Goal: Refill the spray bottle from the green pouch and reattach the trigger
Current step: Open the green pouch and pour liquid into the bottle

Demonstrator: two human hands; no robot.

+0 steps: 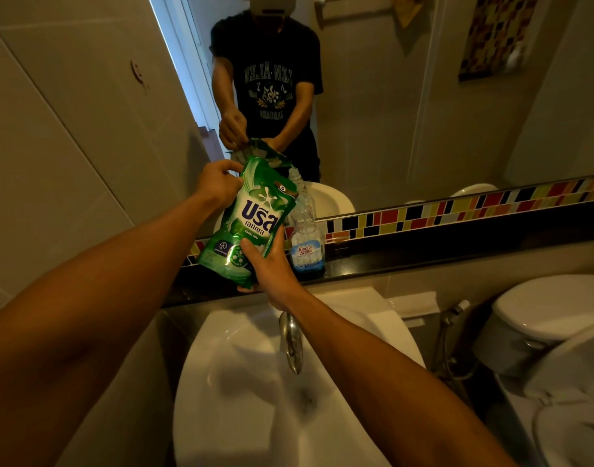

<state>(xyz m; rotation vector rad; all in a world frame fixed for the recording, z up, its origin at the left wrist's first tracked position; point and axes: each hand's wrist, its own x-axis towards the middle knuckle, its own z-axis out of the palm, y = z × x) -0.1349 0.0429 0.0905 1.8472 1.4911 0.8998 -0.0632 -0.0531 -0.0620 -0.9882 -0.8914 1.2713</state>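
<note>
The green pouch [251, 220] is held up in front of the mirror, tilted with its top leaning right. My left hand [218, 183] pinches its upper left corner. My right hand [272, 267] grips its bottom right corner from below. Just behind and to the right, the clear spray bottle [305, 244] stands upright on the black ledge [423, 254], with no trigger on its neck and a little blue liquid at its bottom. The pouch's top is close to the bottle's neck. No trigger is in view.
A white sink [241, 382] with a chrome tap [290, 342] lies below my arms. To the right stand a toilet [541, 328] and a bidet hose [454, 315]. The mirror [406, 96] reflects a person; a coloured tile strip [457, 210] runs along the ledge.
</note>
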